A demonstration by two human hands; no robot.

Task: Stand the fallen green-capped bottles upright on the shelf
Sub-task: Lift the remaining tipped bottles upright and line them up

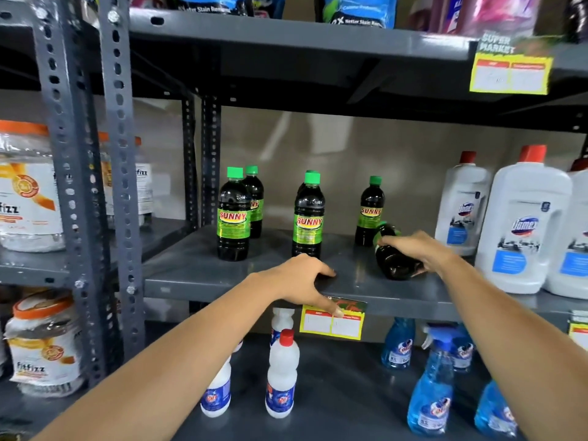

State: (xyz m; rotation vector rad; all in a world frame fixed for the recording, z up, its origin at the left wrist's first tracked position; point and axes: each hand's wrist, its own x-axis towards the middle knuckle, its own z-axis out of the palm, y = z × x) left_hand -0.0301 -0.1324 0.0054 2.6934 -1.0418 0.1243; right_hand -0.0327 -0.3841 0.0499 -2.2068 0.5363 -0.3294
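- Grey metal shelf (197, 272): the middle tier of a slotted-steel rack, carrying dark "SUNNY" bottles with green caps.
- Upright bottles: one at front left (234, 218) with a second (254, 202) just behind it; one at centre front (308, 218) with another cap showing behind it; one further back on the right (370, 211).
- Fallen bottle (393, 256): lay tilted on the shelf near the front edge, its green cap pointing back toward the rear right upright bottle — its neck just beside that bottle's base.
- Right hand (416, 249): rested on top of the fallen bottle, fingers curled over its body in a grip.
- Left hand (302, 278): held nothing; its fingers rested loosely bent on the shelf's front edge, the thumb hanging down over a yellow price tag (331, 323).
- White Domex jugs (521, 227) with red caps stood at the right of the same shelf.
- Below: small white bottles (281, 377) and blue spray bottles (432, 393).
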